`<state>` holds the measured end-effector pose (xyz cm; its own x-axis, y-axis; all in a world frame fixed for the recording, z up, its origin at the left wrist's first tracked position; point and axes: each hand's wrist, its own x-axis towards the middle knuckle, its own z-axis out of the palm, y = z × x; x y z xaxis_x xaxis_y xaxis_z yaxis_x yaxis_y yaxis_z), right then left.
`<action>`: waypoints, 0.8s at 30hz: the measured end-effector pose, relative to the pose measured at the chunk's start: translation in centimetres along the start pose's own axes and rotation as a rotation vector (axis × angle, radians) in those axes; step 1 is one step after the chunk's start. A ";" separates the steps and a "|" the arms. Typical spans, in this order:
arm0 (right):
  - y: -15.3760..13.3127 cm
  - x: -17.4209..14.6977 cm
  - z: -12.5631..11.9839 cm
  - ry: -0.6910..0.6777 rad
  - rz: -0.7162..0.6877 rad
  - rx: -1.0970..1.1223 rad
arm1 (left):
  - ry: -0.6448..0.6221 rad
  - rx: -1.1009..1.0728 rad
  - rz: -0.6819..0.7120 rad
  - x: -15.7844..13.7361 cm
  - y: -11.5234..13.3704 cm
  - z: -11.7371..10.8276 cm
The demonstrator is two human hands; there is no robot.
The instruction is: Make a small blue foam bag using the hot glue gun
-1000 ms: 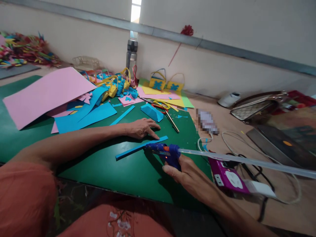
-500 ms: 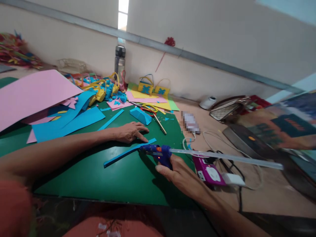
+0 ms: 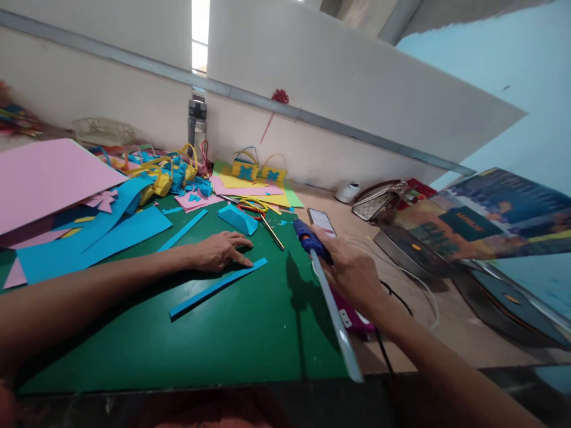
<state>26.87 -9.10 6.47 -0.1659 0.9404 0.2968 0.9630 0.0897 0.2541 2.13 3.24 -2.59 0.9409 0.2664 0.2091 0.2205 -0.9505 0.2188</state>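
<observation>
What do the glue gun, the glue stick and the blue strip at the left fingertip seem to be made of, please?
Glue gun: probably hard plastic; its blue body looks smooth and moulded.
Glue stick: likely plastic adhesive, translucent and slightly shiny.
Blue strip: apparently matte paper or card, with straight edges.

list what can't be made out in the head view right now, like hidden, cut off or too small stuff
- Blue glue gun, head view: grip hidden by the right hand.
- Purple box, head view: partly covered by the right hand and glue stick.
- Phone, head view: screen text too small.
- Large pink sheet, head view: cut off by the left edge.
</observation>
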 end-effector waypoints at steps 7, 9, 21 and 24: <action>1.8 4.4 3.0 -0.194 -0.086 -0.299 | -0.001 0.096 -0.013 -0.5 0.2 0.0; 1.9 5.0 3.6 -0.214 -0.107 -0.299 | 0.011 0.108 -0.006 -0.6 0.2 0.1; 1.9 4.9 5.6 -0.223 -0.156 -0.429 | 0.002 0.108 0.137 -1.2 0.6 -0.4; -0.3 4.2 3.4 -0.165 -0.168 -0.502 | -0.004 0.119 0.124 -1.2 0.6 -0.4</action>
<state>26.64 -4.04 4.50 -0.2340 0.9692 0.0770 0.7001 0.1130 0.7051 1.05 2.39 -2.34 0.9639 0.1456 0.2231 0.1316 -0.9883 0.0768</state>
